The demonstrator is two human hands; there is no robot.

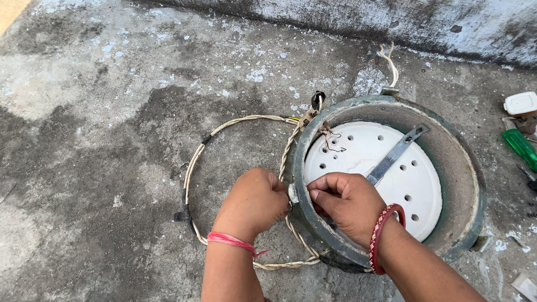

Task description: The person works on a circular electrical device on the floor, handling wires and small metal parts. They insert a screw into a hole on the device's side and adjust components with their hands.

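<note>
A round green metal housing [469, 184] lies on the concrete floor, open side up. Inside it sits a white perforated ceramic disc [417, 187] crossed by a grey metal strip [394, 155]. A twisted cream cable [224, 127] loops on the floor to its left and joins the rim at the top. My left hand [253, 202] is curled against the outer left wall of the housing, fingers closed on something small at the rim that I cannot make out. My right hand [348, 206] reaches over the rim from inside, fingertips pinched at the same spot.
A green-handled screwdriver [521, 147] and a small white plastic box [520, 103] lie at the right edge. A short white wire stub [389, 62] sticks up behind the housing. A stained wall base [391, 19] runs along the top.
</note>
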